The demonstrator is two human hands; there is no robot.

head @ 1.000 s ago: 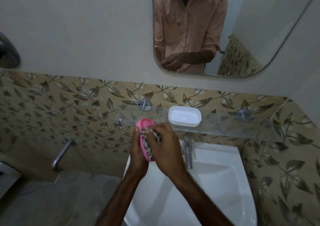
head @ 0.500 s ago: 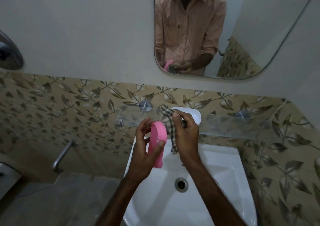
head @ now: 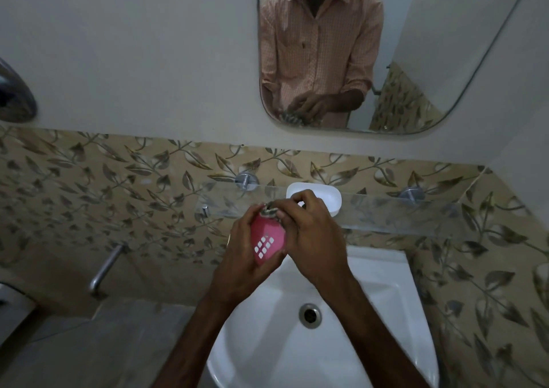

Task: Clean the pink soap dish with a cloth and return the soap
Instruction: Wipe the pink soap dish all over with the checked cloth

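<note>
Now pink soap dish point(head: 268, 243) between hands: left hand point(head: 242, 257) cradles, right hand point(head: 312, 236) presses cloth point(head: 269, 209).

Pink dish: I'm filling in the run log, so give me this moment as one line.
left hand: holds dish over sink | right hand: presses cloth on dish top edge | soap: not seen | white tray: on shelf

No words, brand names, labels, numbers or signs can be read anywhere in this view.
</note>
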